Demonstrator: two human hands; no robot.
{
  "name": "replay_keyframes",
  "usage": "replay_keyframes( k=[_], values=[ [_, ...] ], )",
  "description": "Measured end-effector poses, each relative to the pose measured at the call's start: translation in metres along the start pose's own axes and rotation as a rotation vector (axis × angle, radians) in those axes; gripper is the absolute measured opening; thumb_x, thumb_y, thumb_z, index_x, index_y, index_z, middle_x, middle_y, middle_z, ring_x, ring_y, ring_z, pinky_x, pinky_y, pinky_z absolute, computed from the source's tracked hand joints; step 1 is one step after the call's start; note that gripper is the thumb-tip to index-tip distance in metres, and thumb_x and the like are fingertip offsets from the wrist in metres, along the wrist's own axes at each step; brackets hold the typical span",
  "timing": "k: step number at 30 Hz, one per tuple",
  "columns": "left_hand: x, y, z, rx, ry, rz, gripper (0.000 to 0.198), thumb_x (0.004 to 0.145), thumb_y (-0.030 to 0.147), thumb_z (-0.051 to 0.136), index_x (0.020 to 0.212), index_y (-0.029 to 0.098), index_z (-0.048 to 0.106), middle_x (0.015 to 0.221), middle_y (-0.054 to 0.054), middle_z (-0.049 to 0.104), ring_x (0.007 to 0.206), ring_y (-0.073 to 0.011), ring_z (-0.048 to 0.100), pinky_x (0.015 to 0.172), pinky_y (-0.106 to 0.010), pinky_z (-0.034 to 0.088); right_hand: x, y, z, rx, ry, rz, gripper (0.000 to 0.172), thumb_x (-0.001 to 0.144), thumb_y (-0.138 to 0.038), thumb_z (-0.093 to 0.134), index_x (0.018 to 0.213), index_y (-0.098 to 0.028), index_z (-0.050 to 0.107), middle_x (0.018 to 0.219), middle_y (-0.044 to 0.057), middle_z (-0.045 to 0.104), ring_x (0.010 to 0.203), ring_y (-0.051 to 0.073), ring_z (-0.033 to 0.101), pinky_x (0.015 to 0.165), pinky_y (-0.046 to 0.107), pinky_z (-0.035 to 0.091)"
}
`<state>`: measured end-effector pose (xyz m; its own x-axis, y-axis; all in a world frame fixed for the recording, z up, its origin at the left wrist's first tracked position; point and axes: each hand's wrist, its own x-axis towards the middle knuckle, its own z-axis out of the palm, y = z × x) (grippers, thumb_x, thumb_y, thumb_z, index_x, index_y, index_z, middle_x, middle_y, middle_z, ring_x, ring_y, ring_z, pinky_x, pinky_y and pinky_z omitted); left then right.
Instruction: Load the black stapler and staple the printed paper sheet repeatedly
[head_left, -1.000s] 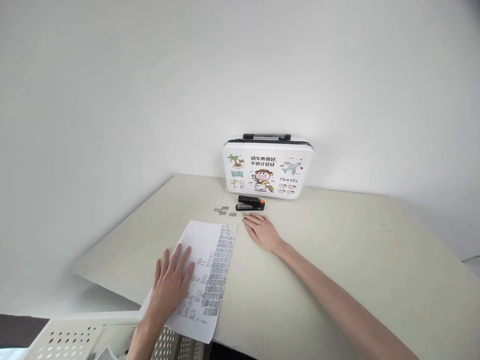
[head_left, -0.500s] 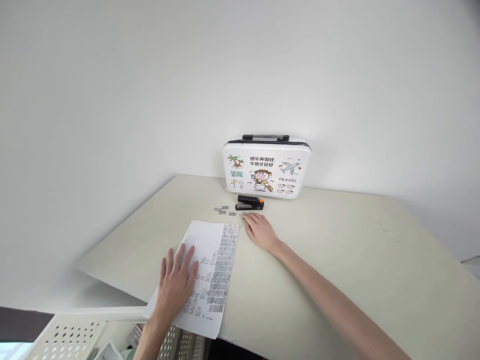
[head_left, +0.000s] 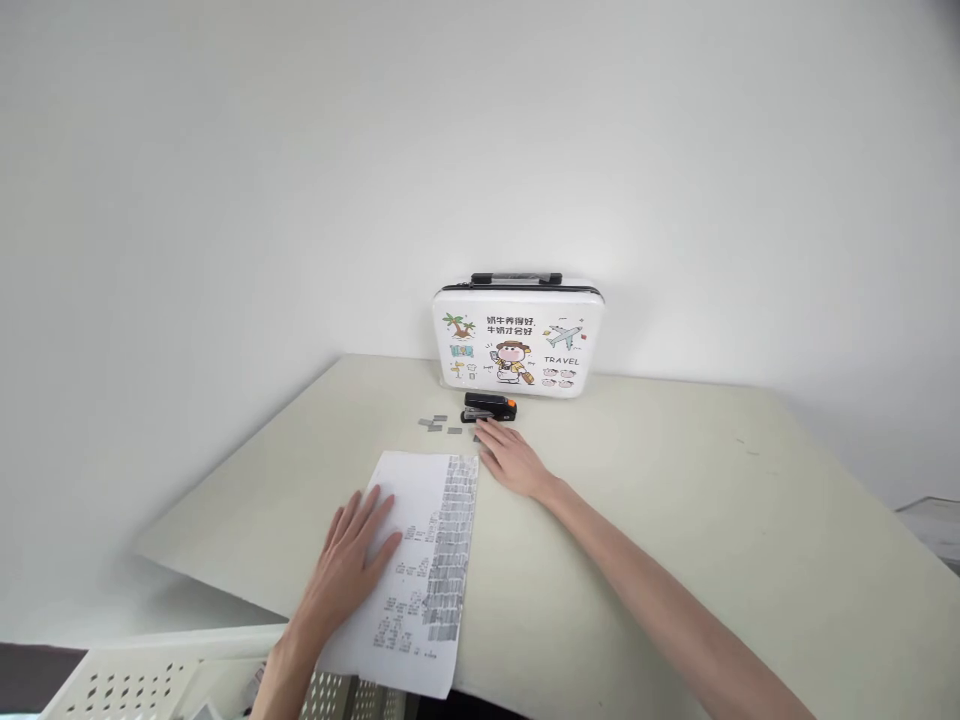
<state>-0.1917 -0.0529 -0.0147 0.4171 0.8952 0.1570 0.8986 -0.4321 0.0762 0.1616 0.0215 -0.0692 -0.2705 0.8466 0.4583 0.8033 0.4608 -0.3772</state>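
Flat on the left side of a printed sheet of paper [head_left: 420,590] lies my left hand [head_left: 349,560], its fingers spread. The sheet hangs a little over the table's near edge. My right hand [head_left: 514,460] rests on the table just in front of a black stapler [head_left: 489,407] with an orange patch. Its fingers are stretched out, their tips at the stapler's near side, and a small grey staple strip shows beside them. Several more grey staple strips [head_left: 435,427] lie scattered left of the stapler.
Behind the stapler, a white case [head_left: 519,340] with cartoon prints and a black handle stands against the wall. A perforated white basket [head_left: 124,690] with items inside sits below the table edge at the lower left. The pale table [head_left: 660,480] stretches to the right.
My right hand's fingertips have moved up to the stapler's near side. My left hand stays flat on the paper. The view has shifted slightly.
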Motion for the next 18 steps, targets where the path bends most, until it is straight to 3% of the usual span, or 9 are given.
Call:
replay_keyframes(
  k=[3,6,13,18],
  values=[
    [-0.002,-0.001,0.004,0.053,-0.034,0.034,0.062,0.108,0.053,0.04,0.166,0.035,0.031,0.173,0.0,0.028,0.161,-0.034,0.019,0.128,-0.061,0.024,-0.002,0.005,0.0,0.019,-0.014,-0.011,0.045,0.108,-0.031,0.04,0.148,-0.023,0.059,0.154,0.008,0.06,0.147,0.026,0.049,0.121,0.047,0.04],
    [-0.004,0.01,0.009,0.081,-0.012,0.036,0.061,0.108,0.052,0.039,0.165,0.033,0.034,0.173,0.0,0.028,0.161,-0.0356,0.017,0.127,-0.063,0.024,-0.026,0.014,-0.014,0.031,0.014,0.023,0.043,0.109,-0.03,0.038,0.144,-0.022,0.062,0.15,0.01,0.062,0.143,0.026,0.053,0.12,0.047,0.042],
    [0.007,0.063,0.02,0.022,0.022,0.094,0.056,0.107,0.052,0.044,0.157,0.028,0.048,0.171,-0.004,0.035,0.161,-0.0357,0.019,0.127,-0.061,0.026,-0.119,0.025,-0.073,0.028,0.084,0.16,0.031,0.108,-0.033,0.047,0.132,-0.026,0.064,0.135,0.009,0.068,0.125,0.027,0.064,0.107,0.05,0.053],
    [0.026,0.097,0.026,-0.002,0.035,0.132,0.055,0.106,0.05,0.043,0.155,0.026,0.05,0.169,-0.005,0.037,0.16,-0.037,0.021,0.127,-0.064,0.024,-0.158,0.02,-0.095,0.02,0.113,0.236,0.021,0.107,-0.034,0.048,0.115,-0.028,0.067,0.121,0.008,0.072,0.113,0.027,0.068,0.097,0.049,0.057]
  ],
)
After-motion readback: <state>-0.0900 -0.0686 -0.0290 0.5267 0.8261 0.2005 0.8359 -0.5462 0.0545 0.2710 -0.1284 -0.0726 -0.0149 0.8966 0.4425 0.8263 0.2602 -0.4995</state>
